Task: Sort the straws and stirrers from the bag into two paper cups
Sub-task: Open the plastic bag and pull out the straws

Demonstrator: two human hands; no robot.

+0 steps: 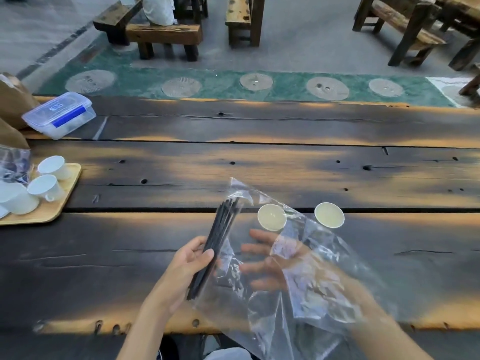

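Note:
My left hand [191,258] grips a bundle of black straws and stirrers [217,240] near its middle; the bundle slants up and to the right. A clear plastic bag [311,276] is draped over my right hand [270,263], whose fingers are spread with nothing else in them. Blur keeps me from telling whether the fingers pinch the film. Two paper cups stand upright on the dark wooden table [259,165] just beyond the hands: the left cup [271,217] partly behind the bag, the right cup [329,215] beside the bag's edge. Both look empty.
At the left, a wooden tray [53,206] carries several white cups. Behind it lie a clear lidded box with a blue strip [59,114] and brown paper bags [11,102]. Benches stand on the floor beyond the table's far edge.

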